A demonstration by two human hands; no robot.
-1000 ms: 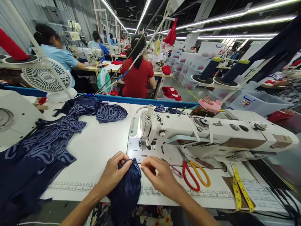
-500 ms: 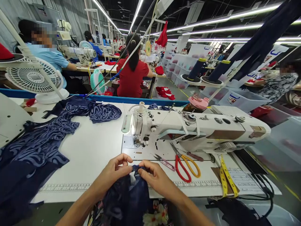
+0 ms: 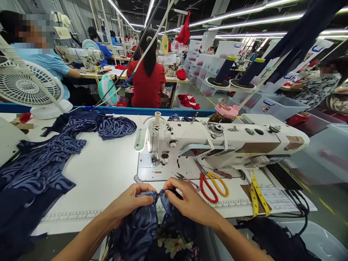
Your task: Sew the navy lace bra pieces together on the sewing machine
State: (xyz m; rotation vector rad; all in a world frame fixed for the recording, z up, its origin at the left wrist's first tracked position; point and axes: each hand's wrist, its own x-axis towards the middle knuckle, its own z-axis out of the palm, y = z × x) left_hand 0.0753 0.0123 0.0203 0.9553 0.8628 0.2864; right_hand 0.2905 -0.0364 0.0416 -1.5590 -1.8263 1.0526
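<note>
A navy patterned garment piece (image 3: 141,221) hangs from both hands over the table's front edge. My left hand (image 3: 136,199) pinches its upper left part between thumb and fingers. Close beside it, my right hand (image 3: 181,195) pinches the upper right part, and a narrow join of fabric spans the small gap between the two hands. Just beyond the hands stands a white sewing machine (image 3: 195,137), its needle area (image 3: 154,159) lit. Partly behind my right hand lie pink-handled thread snips (image 3: 193,183).
Scissors (image 3: 213,185) with red and yellow handles lie right of my hands, near a yellow tape measure (image 3: 255,195). More navy patterned fabric (image 3: 46,159) covers the table's left side. A ruler strip (image 3: 73,216) runs along the front edge. Co-workers sit beyond a blue-edged table border (image 3: 114,111).
The fabric between my hands has been spread apart, so its patterned left part now shows wider. My right hand has turned slightly. The whole view has shifted a little.
</note>
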